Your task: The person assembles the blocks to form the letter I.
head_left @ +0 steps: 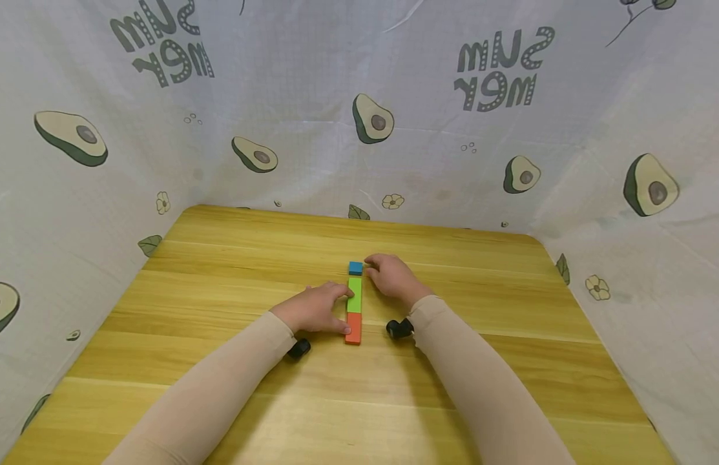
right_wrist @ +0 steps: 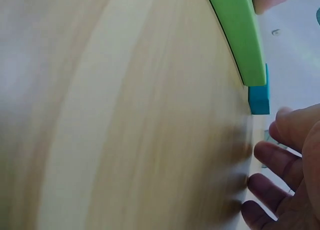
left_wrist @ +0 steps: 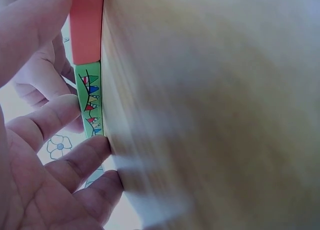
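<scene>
Three toy blocks form a line on the table: an orange-red block (head_left: 354, 321) nearest, a long green block (head_left: 356, 300) touching it, and a small blue block (head_left: 356, 267) just past a narrow gap. My left hand (head_left: 316, 309) lies along the left side, its thumb at the orange-red block and its index fingertip at the green one. Small coloured bunting shows on the green block's side (left_wrist: 90, 107) in the left wrist view. To the right of the blue block is my right hand (head_left: 395, 279), holding nothing, its fingers spread and slightly bent.
The wooden table (head_left: 481, 387) extends around the blocks. A white cloth (head_left: 312, 77) printed with avocados hangs behind it and at both sides. Black wrist devices, one of them (head_left: 400, 329) by the right sleeve, sit low over the tabletop.
</scene>
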`<control>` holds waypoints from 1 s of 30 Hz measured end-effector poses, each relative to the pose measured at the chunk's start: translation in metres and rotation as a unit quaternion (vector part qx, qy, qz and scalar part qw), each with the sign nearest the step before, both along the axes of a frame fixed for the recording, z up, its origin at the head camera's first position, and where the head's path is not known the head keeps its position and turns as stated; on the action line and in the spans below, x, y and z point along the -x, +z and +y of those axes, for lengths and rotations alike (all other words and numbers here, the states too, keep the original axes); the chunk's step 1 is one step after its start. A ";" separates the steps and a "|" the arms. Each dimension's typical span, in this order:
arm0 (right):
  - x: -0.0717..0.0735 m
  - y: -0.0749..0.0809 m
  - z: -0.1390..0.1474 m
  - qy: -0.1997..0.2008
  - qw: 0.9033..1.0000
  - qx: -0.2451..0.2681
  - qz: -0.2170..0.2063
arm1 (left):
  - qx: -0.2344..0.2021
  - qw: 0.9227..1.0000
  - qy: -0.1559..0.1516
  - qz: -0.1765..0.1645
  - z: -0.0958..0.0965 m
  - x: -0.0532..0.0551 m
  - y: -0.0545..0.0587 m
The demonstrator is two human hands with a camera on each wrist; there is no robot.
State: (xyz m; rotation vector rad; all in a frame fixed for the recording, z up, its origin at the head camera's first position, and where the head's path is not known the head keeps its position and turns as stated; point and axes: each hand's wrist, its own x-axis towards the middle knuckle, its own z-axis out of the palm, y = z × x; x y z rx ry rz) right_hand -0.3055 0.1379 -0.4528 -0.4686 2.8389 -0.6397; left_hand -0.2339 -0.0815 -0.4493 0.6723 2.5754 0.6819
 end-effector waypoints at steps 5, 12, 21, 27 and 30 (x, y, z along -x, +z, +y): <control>-0.004 0.002 0.007 0.002 1.000 -0.002 -0.005 | 0.004 1.000 0.001 -0.001 -0.001 0.000 0.001; -0.010 0.005 0.018 0.012 1.000 -0.007 -0.001 | 0.004 1.000 0.000 0.002 -0.002 -0.001 0.001; -0.021 0.010 0.031 0.012 1.000 -0.012 0.000 | 0.010 1.000 -0.002 0.007 -0.002 0.001 0.001; -0.028 0.011 0.036 0.020 1.000 -0.014 0.005 | 0.014 1.000 -0.004 0.008 -0.004 0.002 0.001; -0.031 0.012 0.039 0.025 1.000 -0.015 0.008 | 0.005 1.000 -0.007 0.006 -0.009 0.003 0.001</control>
